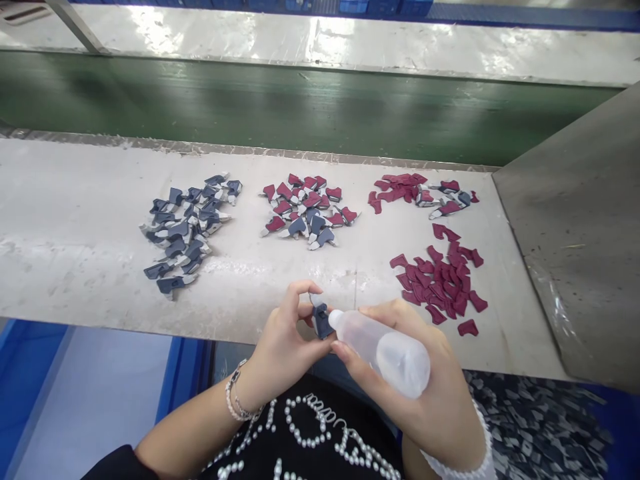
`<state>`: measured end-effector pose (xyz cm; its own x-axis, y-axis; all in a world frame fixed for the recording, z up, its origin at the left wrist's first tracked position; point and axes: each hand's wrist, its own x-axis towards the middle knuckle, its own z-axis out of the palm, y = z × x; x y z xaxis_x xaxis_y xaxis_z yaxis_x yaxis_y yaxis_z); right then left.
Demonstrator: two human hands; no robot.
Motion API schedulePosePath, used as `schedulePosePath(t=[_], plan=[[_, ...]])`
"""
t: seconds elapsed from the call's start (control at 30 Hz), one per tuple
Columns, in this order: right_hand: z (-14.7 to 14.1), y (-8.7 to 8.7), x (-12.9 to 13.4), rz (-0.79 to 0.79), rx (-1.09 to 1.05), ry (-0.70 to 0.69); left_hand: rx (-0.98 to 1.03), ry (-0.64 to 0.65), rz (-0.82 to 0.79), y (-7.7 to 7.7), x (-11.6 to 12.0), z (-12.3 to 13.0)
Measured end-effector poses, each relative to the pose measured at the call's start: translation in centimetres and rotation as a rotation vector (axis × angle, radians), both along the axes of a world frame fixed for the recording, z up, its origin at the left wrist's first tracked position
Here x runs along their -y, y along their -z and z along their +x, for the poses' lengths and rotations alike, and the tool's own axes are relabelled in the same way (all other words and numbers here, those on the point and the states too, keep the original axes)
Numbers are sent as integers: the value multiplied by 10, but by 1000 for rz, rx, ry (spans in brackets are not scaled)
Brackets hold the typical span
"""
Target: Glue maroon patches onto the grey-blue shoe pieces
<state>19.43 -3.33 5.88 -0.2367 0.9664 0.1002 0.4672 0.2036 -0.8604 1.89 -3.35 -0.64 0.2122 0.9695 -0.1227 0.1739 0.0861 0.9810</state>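
Observation:
My left hand (280, 333) pinches a small navy and white shaped piece (321, 320) between thumb and fingers. My right hand (430, 420) grips a translucent plastic squeeze bottle (387, 350), its narrow nozzle touching or nearly touching that piece. The bottle holds some clear liquid, as far as I can tell. Beyond my hands, on a pale board (75, 200), lie a pile of navy and white pieces (185, 230), a mixed maroon and navy pile (305, 210), a loose maroon group (420, 197), and a larger pile of maroon pieces (440, 280).
A green conveyor belt (300, 107) runs behind the board, with a shiny white ledge (350, 40) beyond it. A grey metal panel (575, 233) rises at the right. Dark and white scraps (540, 427) lie below the board at lower right, and blue surfaces (180, 380) show at lower left.

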Motion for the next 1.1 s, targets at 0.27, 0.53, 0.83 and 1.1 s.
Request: schedulePosePath(t=[0.27, 0.53, 0.83, 1.1], plan=[[0, -1, 0, 29, 13, 4, 5, -6, 12, 1, 1, -1], [-1, -1, 0, 11, -16, -19, 16, 5, 18, 0, 2, -1], [0, -2, 0, -12, -10, -13, 25, -1, -2, 0, 0, -1], [1, -8, 0, -73, -43, -75, 56, -12, -58, 0, 1, -2]])
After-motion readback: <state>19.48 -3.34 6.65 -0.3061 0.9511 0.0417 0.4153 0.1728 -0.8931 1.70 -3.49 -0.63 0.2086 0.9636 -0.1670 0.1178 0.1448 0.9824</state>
